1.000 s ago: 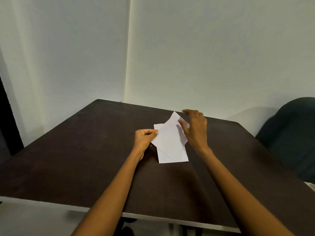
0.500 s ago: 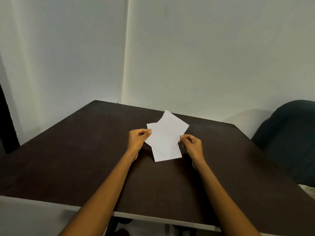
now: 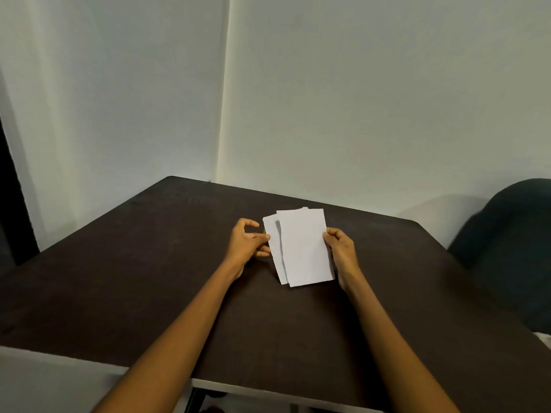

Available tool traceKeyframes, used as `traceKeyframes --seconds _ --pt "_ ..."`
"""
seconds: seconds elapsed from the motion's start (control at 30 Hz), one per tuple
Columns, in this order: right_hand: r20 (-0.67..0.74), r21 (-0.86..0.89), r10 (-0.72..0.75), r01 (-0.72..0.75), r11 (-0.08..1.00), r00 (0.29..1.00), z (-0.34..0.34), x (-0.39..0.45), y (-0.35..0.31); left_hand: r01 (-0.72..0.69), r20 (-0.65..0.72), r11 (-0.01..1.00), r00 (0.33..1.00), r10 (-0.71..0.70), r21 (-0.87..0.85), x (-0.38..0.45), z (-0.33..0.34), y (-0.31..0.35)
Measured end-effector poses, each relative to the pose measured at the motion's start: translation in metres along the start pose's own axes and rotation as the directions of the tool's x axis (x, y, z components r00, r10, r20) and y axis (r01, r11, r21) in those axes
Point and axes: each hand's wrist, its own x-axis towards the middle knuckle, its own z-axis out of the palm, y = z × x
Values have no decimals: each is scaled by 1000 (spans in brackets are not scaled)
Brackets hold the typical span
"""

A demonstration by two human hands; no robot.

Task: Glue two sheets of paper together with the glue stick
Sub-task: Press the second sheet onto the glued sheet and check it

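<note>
Both hands hold paper: left hand [image 3: 249,241] pinches the lower sheet [image 3: 272,239] at its left edge; right hand [image 3: 340,247] grips the upper sheet [image 3: 304,245] at its right edge; sheets overlap btwn hands, just above table [image 3: 149,278], long axes running away from the person, slightly skewed; glue stick not clearly visible.

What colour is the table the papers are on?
Very dark brown, almost black, with a pale edge along the near side; the table shows clearly in the head view.
</note>
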Motion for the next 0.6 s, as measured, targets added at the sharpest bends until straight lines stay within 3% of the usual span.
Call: traceKeyframes --seconds 0.6 --pt "34 -110 -30 34 993 999 7 16 19 25 127 997 991 -34 77 14 2 -3"
